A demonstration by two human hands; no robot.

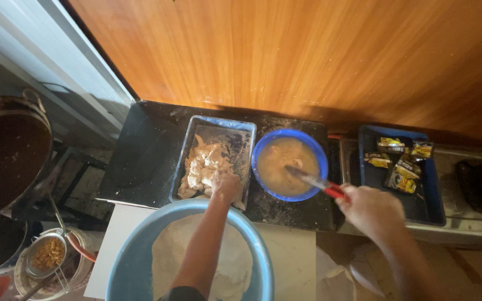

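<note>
My left hand rests on floured pieces of food in a metal tray on the dark counter, fingers closed over a piece. My right hand grips red-handled metal tongs, whose tips dip into a blue bowl of brownish batter. Below my left arm stands a big light-blue basin holding white flour.
A blue tray with several small yellow-and-black packets sits at the right. A large dark pot of oil stands at the left, with a wire strainer of fried crumbs below it. A wooden wall runs behind the counter.
</note>
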